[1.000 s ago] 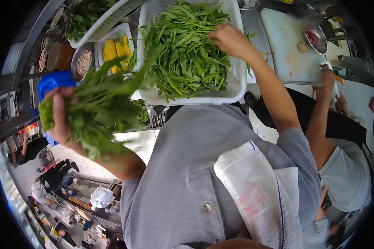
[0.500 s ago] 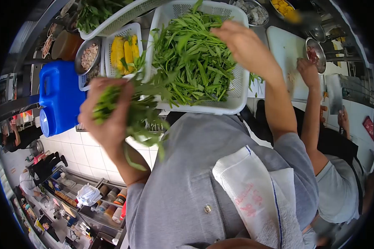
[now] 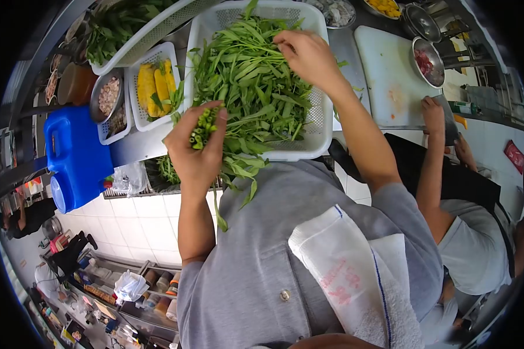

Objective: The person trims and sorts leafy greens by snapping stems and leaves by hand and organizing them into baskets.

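Observation:
My left hand (image 3: 193,152) is wrapped round a bunch of water spinach (image 3: 204,127). The cut, hollow stem ends point up between thumb and fingers, and leaves hang below, in front of the grey shirt. More water spinach (image 3: 256,87) is heaped in a white perforated basket (image 3: 322,131). Over the far right part of this heap, my right hand (image 3: 311,58) is closed, its fingertips pinching at some stems. The palm side of that hand is hidden.
Left of the basket stand a small basket of yellow vegetables (image 3: 157,84), a bowl of chopped pieces (image 3: 109,96) and a blue jug (image 3: 78,151). At right, a co-worker's hand (image 3: 434,116) is beside a cutting board (image 3: 384,81) and a cleaver (image 3: 448,119).
My left hand has moved up and right with the bunch, nearer the basket. My right hand stays over the heap. The co-worker's cleaver has come to the board's edge.

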Demonstrator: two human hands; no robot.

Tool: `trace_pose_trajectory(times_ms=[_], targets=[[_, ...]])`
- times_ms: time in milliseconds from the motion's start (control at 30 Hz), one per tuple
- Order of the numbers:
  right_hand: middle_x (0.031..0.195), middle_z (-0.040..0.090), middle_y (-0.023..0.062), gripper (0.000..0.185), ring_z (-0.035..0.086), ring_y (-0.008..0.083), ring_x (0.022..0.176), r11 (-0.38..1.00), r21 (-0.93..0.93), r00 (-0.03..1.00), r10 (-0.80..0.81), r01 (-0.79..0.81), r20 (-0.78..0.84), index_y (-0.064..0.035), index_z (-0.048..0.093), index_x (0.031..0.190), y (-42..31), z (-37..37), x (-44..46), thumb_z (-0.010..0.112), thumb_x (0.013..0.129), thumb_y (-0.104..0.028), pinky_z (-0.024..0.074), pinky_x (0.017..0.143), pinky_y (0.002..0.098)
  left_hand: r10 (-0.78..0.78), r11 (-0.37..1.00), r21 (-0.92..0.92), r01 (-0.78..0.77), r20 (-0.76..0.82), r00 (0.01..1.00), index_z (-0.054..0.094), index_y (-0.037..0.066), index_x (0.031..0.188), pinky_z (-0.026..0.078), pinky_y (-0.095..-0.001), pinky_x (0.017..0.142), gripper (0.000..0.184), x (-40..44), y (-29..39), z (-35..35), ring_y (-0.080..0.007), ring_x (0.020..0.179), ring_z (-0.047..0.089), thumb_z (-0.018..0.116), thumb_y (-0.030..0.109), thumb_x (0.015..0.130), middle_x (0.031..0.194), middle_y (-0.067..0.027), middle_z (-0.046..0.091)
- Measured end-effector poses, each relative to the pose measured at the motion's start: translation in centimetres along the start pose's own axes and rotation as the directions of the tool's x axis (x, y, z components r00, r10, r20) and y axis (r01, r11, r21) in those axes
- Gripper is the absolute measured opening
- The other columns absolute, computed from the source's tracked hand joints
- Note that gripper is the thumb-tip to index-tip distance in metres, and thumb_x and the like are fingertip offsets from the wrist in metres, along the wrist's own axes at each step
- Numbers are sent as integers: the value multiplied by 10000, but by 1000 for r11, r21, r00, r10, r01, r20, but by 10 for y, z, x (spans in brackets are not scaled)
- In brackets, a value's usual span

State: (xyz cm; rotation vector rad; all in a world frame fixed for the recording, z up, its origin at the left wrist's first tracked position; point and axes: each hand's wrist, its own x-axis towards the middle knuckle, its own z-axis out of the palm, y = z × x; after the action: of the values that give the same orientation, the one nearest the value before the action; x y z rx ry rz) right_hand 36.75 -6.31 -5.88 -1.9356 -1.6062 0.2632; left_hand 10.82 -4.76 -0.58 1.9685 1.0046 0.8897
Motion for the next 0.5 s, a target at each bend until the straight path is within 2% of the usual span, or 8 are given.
trace_pose_trajectory(times_ms=[33, 133, 200, 267, 333, 400, 433, 500], targets=[[860, 645, 142, 182, 590, 307, 822, 965, -256, 998, -52, 55, 17, -41, 671, 991, 18, 13, 9, 561, 847, -61, 488, 815, 414, 17, 999, -27, -18, -22, 1000, 697, -4, 956, 465, -233, 681, 145, 2, -3, -2, -107, 708, 606, 714, 29, 816, 813, -81, 695], [878, 616, 137, 174, 538, 362, 871, 950, -308, 969, 21, 58, 246, -47, 677, 988, 45, 45, 26, 605, 833, -80, 442, 873, 460, 89, 996, -12, -90, -66, 994, 693, 3, 938, 467, -252, 650, 146, 3, -1, -9, -131, 679, 616, 714, 9, 794, 824, -100, 696], [882, 609, 111, 125, 556, 354, 883, 952, -272, 988, -115, 141, 107, -38, 666, 931, 32, 31, 19, 634, 823, -95, 456, 844, 460, 101, 995, -12, -102, -83, 991, 694, 4, 937, 468, -261, 655, 148, 3, -2, -14, -146, 680, 620, 714, 1, 790, 815, -98, 691], [879, 595, 115, 93, 559, 345, 894, 959, -223, 950, -225, 177, -215, -33, 645, 889, 13, 6, 15, 639, 833, -108, 468, 810, 441, 105, 994, 30, -103, -94, 990, 699, 1, 947, 470, -247, 683, 148, 8, 1, -19, -127, 704, 619, 711, 3, 799, 821, -87, 696], [886, 589, 118, 95, 558, 337, 895, 952, -187, 939, -279, 244, -198, -29, 638, 900, -5, -19, 9, 640, 833, -96, 472, 788, 429, 113, 992, 68, -107, -93, 989, 705, -2, 956, 471, -233, 711, 148, 15, 4, -18, -108, 728, 618, 709, 6, 808, 826, -75, 701], [894, 583, 122, 99, 556, 330, 895, 941, -161, 928, -326, 299, -183, -26, 630, 912, -25, -37, 0, 640, 833, -84, 476, 766, 417, 350, 927, 148, -345, -6, 937, 705, 9, 965, 487, -256, 714, 174, 28, 8, -9, -153, 750, 653, 690, -16, 793, 863, -98, 711], [893, 576, 125, 123, 556, 324, 885, 915, -166, 914, -389, 369, -116, -22, 626, 938, -37, -43, -6, 644, 824, -64, 476, 748, 409, 384, 912, 142, -385, 36, 923, 698, 20, 1002, 507, -309, 730, 249, 35, 13, -3, -240, 799, 673, 682, -24, 757, 910, -132, 708], [893, 570, 128, 153, 556, 319, 876, 884, -166, 893, -448, 436, -40, -17, 621, 963, -55, -49, -15, 648, 814, -43, 477, 730, 402, 391, 908, 140, -396, 62, 918, 690, 16, 1012, 508, -333, 747, 272, 52, 16, 21, -276, 823, 666, 683, -20, 742, 918, -144, 700]])
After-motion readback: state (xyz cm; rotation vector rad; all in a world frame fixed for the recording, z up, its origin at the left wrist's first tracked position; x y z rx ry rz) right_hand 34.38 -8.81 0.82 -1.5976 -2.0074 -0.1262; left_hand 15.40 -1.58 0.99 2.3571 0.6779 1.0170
